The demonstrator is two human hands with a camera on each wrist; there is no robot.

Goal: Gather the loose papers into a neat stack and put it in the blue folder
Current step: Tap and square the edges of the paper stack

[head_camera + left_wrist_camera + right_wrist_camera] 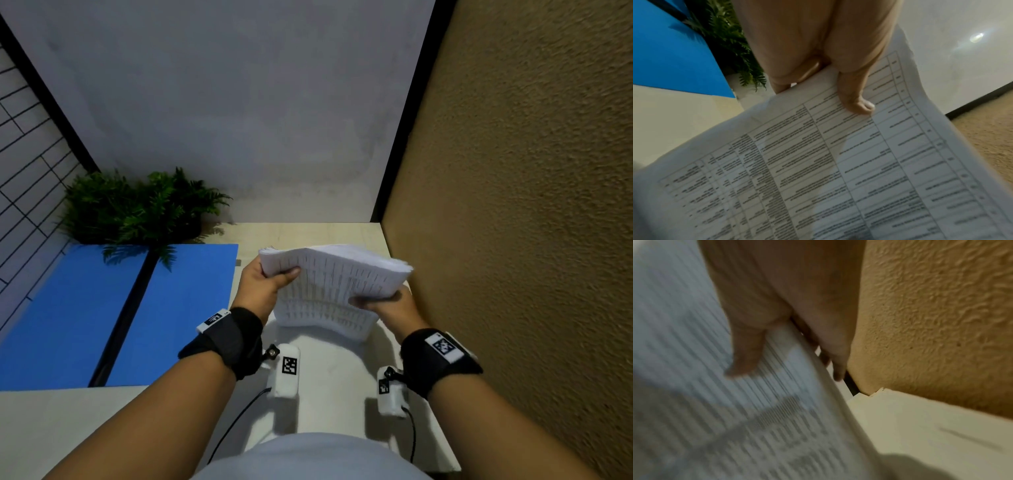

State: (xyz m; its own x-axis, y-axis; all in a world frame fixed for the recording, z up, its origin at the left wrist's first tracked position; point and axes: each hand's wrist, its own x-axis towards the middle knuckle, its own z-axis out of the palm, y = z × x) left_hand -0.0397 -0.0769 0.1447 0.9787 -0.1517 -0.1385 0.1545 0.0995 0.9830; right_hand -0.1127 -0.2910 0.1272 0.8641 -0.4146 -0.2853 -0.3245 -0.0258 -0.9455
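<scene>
**Paper stack held in 2 hands, folder lying open to the left**

The stack of papers (330, 284) is off the bench (61, 421), held in the air in front of the person, right of the blue folder (113, 315). The left hand (262, 286) pinches its left edge, thumb on the printed top sheet and fingers underneath; the right hand (387, 305) pinches the near right edge the same way. Each grip is pressed onto paper, neither spread.

The stack bows upward between the 2 hands, so it looks soft and floppy, likely light but thick enough to fan apart. At the far right corner the edges look slightly stepped, so squaring is probably not finished. Plain printed sheets tend to slide over each other; I would judge a hold on opposite edges, with the thumbs on top, safest, and a tap on the bench would line up the edges. A one-handed hold at a corner risks the sheets sagging and spilling.

The folder lies open and flat, both blue leaves showing with a dark spine between them, apart from the stack. A green fern-like plant (137, 209) stands at its far edge, its fronds overhanging the folder. The bench is pale and smooth. A grey wall (239, 102) rises behind, a rough tan wall (531, 205) close on the right, and a grid of dark lines on the left. The right wrist view is blurred
</scene>
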